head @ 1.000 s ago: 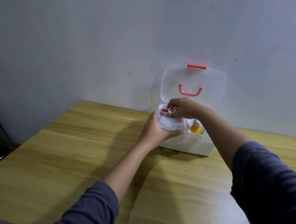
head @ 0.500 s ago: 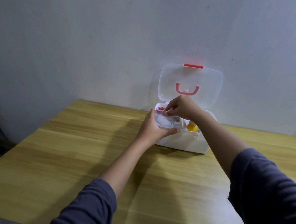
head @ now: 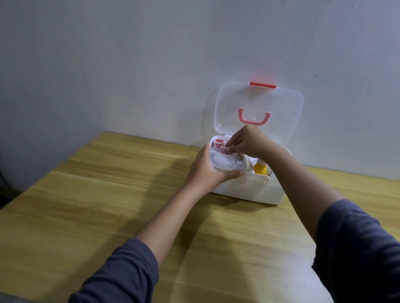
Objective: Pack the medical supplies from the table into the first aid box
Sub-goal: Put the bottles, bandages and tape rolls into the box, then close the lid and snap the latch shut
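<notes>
The white first aid box stands on the wooden table by the wall, its clear lid with a pink handle propped upright. My left hand grips a white inner tray over the box's left part. The tray holds white packets and a red-labelled tape roll at its far left corner. My right hand reaches into the tray with its fingertips pinched on a second small red tape roll. A yellow bottle stands inside the box to the right of the tray.
The wooden table stretches wide in front of and left of the box. A pale wall rises right behind the box. A dark area lies beyond the table's left edge.
My right hand moved down from the tray's far left corner toward its middle; one red roll now sits uncovered in that corner. The left hand kept its grip on the tray.
</notes>
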Demonstrator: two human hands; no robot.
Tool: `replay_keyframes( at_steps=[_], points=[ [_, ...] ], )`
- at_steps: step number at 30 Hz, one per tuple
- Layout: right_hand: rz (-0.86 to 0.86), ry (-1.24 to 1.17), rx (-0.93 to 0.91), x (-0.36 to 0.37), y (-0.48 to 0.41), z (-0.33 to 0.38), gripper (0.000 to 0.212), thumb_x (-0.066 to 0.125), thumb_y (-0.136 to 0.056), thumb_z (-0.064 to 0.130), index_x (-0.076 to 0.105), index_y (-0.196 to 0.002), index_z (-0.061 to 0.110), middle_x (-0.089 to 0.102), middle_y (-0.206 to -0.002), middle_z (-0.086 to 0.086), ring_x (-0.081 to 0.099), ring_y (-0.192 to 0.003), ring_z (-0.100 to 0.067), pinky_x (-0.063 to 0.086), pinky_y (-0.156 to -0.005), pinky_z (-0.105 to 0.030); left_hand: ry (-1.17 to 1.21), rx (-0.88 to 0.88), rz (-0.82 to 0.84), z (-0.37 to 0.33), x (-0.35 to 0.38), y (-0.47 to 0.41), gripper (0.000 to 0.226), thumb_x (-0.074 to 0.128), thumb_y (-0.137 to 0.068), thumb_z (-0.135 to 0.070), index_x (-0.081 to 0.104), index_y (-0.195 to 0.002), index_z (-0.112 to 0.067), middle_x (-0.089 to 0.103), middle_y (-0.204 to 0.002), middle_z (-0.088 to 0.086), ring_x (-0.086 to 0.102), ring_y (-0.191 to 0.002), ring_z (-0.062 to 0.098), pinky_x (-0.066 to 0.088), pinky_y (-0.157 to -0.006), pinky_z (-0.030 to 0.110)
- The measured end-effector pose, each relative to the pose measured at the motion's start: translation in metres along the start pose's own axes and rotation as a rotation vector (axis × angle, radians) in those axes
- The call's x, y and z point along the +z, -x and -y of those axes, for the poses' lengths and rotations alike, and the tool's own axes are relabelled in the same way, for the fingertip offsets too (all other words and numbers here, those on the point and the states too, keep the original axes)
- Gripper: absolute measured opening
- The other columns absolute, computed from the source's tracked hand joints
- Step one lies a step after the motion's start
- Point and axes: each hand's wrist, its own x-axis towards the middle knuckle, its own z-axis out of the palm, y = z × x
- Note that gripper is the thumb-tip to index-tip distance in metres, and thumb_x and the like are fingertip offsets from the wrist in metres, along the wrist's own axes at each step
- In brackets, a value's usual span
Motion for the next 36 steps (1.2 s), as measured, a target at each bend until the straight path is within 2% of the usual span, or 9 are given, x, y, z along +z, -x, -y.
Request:
replay_keyframes(
  at_steps=[2,6,11,15,18,20,23,29,36],
  points=[
    [-0.034,-0.019,0.005,0.003,0.0,-0.001,0.023,0.077,-0.072,0.019,0.075,-0.09,0.004,0.075,-0.089,-0.013,0.066,-0.076,-0.023,0.052,-0.069,-0.027,-0.011,0.002,-0.004,0.0,0.001,0.0,0.093,0.092,-0.06,-0.041,0.045,-0.14,-0.028,0.053,-0.136,-0.008,0.052,-0.121,0.011,0.041,-0.088,0.021],
    [0.012,0.009,0.017,0.0,0.001,0.001,0.022,0.075,-0.074,0.02,0.074,-0.09,0.006,0.072,-0.084,-0.006,0.06,-0.074,-0.017,0.044,-0.061,-0.018,-0.008,0.006,0.002,-0.001,-0.002,0.0,0.084,0.092,-0.063,-0.034,0.047,-0.135,-0.027,0.053,-0.118,-0.019,0.052,-0.102,-0.002,0.037,-0.071,0.003],
    [-0.017,0.017,0.024,0.003,0.002,0.002,0.02,0.074,-0.074,0.02,0.074,-0.089,0.006,0.074,-0.09,-0.011,0.064,-0.078,-0.021,0.052,-0.075,-0.031,-0.012,0.006,-0.006,0.0,0.0,0.001,0.089,0.092,-0.061,-0.038,0.047,-0.137,-0.028,0.053,-0.132,-0.01,0.052,-0.111,0.004,0.04,-0.082,0.015],
    [-0.134,0.011,0.001,-0.006,0.003,0.0,0.025,0.065,-0.084,0.024,0.072,-0.096,0.004,0.073,-0.094,-0.006,0.064,-0.083,-0.02,0.047,-0.072,-0.023,-0.022,0.016,0.007,0.001,-0.002,-0.001,0.074,0.092,-0.063,-0.03,0.05,-0.124,-0.029,0.053,-0.108,-0.024,0.051,-0.093,-0.015,0.04,-0.067,0.0],
    [-0.456,-0.141,0.02,-0.026,0.003,-0.005,0.024,0.056,-0.09,0.025,0.072,-0.087,0.008,0.07,-0.085,-0.012,0.063,-0.079,-0.021,0.046,-0.073,-0.028,-0.039,0.034,-0.004,0.002,-0.002,-0.002,0.08,0.093,-0.059,-0.036,0.054,-0.128,-0.024,0.059,-0.121,-0.011,0.059,-0.106,0.003,0.043,-0.076,0.008],
    [-0.664,-0.212,0.033,-0.042,0.0,-0.013,0.026,0.053,-0.091,0.022,0.071,-0.099,0.004,0.07,-0.101,-0.016,0.064,-0.092,-0.025,0.047,-0.083,-0.031,-0.056,0.048,-0.01,0.003,-0.002,-0.002,0.085,0.092,-0.057,-0.041,0.053,-0.13,-0.025,0.057,-0.126,-0.008,0.057,-0.112,0.008,0.041,-0.078,0.01],
    [-0.851,-0.271,0.095,-0.058,-0.006,-0.028,0.03,0.049,-0.092,0.022,0.067,-0.107,0.003,0.064,-0.114,-0.016,0.059,-0.105,-0.027,0.039,-0.087,-0.023,-0.069,0.05,-0.007,0.004,-0.002,-0.002,0.09,0.092,-0.058,-0.043,0.049,-0.136,-0.027,0.052,-0.131,-0.009,0.052,-0.117,0.007,0.04,-0.083,0.012],
    [-0.902,-0.363,0.288,-0.067,-0.027,-0.053,0.038,0.044,-0.091,0.032,0.066,-0.11,0.008,0.06,-0.12,-0.015,0.053,-0.114,-0.03,0.04,-0.099,-0.036,-0.091,0.038,-0.011,0.008,-0.001,-0.003,0.107,0.083,-0.045,-0.064,0.045,-0.14,-0.033,0.052,-0.135,-0.009,0.051,-0.124,0.01,0.046,-0.104,0.032],
    [-0.922,-0.519,0.332,-0.069,-0.023,-0.058,0.035,0.053,-0.086,0.037,0.068,-0.103,0.01,0.067,-0.111,-0.012,0.061,-0.107,-0.02,0.044,-0.091,-0.026,-0.086,0.037,-0.032,0.011,0.001,-0.006,0.108,0.082,-0.042,-0.067,0.047,-0.138,-0.032,0.055,-0.133,-0.01,0.054,-0.122,0.01,0.049,-0.103,0.035]
  ],
)
